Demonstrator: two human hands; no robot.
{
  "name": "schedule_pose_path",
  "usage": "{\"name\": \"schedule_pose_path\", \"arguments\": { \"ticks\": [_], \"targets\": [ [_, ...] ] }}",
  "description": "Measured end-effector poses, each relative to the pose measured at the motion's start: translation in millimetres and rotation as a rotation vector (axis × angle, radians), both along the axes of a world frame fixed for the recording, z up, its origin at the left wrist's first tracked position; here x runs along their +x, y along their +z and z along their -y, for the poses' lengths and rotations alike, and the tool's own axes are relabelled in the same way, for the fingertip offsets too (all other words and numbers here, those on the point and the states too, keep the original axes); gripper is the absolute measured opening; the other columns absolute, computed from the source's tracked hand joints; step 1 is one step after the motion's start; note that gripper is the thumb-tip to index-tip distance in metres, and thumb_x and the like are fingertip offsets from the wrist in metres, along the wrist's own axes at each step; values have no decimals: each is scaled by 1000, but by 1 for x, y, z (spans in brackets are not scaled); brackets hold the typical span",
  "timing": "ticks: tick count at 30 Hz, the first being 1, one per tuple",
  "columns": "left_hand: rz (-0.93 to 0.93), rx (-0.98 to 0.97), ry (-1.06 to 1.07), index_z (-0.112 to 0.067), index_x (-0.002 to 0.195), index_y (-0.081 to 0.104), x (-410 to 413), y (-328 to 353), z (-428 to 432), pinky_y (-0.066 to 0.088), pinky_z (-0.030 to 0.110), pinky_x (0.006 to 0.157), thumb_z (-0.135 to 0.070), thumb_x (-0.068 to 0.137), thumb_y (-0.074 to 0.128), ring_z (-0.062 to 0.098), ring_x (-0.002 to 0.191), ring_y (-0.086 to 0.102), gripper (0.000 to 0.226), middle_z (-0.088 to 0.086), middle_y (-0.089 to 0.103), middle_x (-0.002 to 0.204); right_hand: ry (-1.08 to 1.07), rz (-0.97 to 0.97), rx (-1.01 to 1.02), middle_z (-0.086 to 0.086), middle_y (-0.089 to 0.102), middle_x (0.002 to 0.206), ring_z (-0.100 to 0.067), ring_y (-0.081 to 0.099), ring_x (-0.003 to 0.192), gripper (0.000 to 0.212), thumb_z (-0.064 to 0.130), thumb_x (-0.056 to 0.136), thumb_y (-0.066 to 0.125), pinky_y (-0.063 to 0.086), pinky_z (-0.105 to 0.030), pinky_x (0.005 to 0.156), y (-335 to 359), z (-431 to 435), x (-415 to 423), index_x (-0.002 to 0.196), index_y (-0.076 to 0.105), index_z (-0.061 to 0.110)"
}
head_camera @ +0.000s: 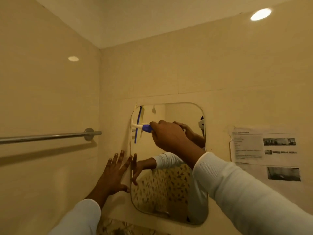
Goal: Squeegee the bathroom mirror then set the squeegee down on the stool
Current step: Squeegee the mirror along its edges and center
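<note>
A rounded rectangular mirror hangs on the beige tiled wall. My right hand grips the blue handle of a white and blue squeegee. Its blade stands upright against the mirror's upper left edge. My left hand lies flat on the wall with fingers spread, just left of the mirror's left edge. Both arms wear white sleeves, and both hands show as reflections in the glass. No stool is in view.
A chrome towel bar runs along the left wall at hand height. A printed paper sheet with photos is taped to the wall right of the mirror. A round ceiling light glows at the top right.
</note>
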State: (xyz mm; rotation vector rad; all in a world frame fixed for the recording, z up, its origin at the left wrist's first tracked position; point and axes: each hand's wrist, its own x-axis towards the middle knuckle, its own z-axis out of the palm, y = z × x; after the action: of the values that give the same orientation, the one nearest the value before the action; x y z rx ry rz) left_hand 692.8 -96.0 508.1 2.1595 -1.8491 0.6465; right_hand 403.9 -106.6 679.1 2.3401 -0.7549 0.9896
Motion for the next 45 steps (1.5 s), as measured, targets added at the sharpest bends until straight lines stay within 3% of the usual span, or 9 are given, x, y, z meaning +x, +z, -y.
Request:
{"name": "schedule_pose_path", "arguments": {
  "ticks": [14, 19, 22, 29, 34, 39, 45],
  "targets": [
    [-37, -77, 4, -30, 156, -23, -2, -14, 28, 0, 57, 124, -87, 61, 66, 40, 151, -23, 143, 15, -35, 161, -41, -98, -57, -1, 46, 91, -8, 35, 60, 44, 24, 105, 59, 26, -26, 53, 13, 14, 19, 148, 50, 18],
    [-17, -61, 25, -33, 151, -34, -1, -18, 35, 3, 58, 125, -87, 64, 65, 43, 150, -26, 142, 19, -40, 158, -84, -135, -73, -4, 44, 92, -10, 32, 57, 58, 22, 104, 58, 23, -27, 50, 13, 12, 16, 159, 40, 17],
    [-32, -68, 11, -31, 153, -30, 1, -20, 37, 4, 56, 124, -83, 65, 68, 41, 149, -30, 142, 17, -44, 156, -111, -147, -94, -4, 43, 92, -10, 31, 56, 62, 22, 105, 56, 19, -26, 48, 11, 10, 5, 163, 34, 16],
    [-44, -45, 20, -29, 153, -30, -1, -18, 40, -4, 52, 122, -82, 64, 70, 40, 145, -38, 144, 17, -50, 152, -195, -81, -63, 5, 30, 75, -11, 43, 58, 58, 24, 107, 53, 24, -25, 47, 24, 13, -41, 162, 34, 23],
    [-39, -42, 24, -36, 142, -46, -1, -17, 38, -3, 53, 123, -83, 64, 68, 40, 144, -40, 145, 17, -51, 151, -261, -67, -92, 6, 30, 74, -9, 40, 58, 56, 29, 112, 47, 26, -24, 49, 29, 14, -82, 166, 31, 24],
    [-49, -63, 9, -38, 141, -46, -1, -19, 38, -2, 54, 123, -82, 62, 70, 40, 145, -38, 147, 18, -48, 153, -288, -68, -100, 1, 45, 89, -6, 36, 59, 57, 30, 114, 43, 26, -23, 53, 25, 13, -106, 168, 25, 25],
    [-49, -96, -29, -37, 148, -37, 2, -22, 38, 4, 58, 122, -79, 61, 73, 43, 148, -29, 147, 20, -36, 160, -296, -43, -91, 2, 50, 96, -6, 41, 63, 57, 36, 114, 40, 24, -20, 52, 14, 16, -143, 168, 25, 29]
  ]
}}
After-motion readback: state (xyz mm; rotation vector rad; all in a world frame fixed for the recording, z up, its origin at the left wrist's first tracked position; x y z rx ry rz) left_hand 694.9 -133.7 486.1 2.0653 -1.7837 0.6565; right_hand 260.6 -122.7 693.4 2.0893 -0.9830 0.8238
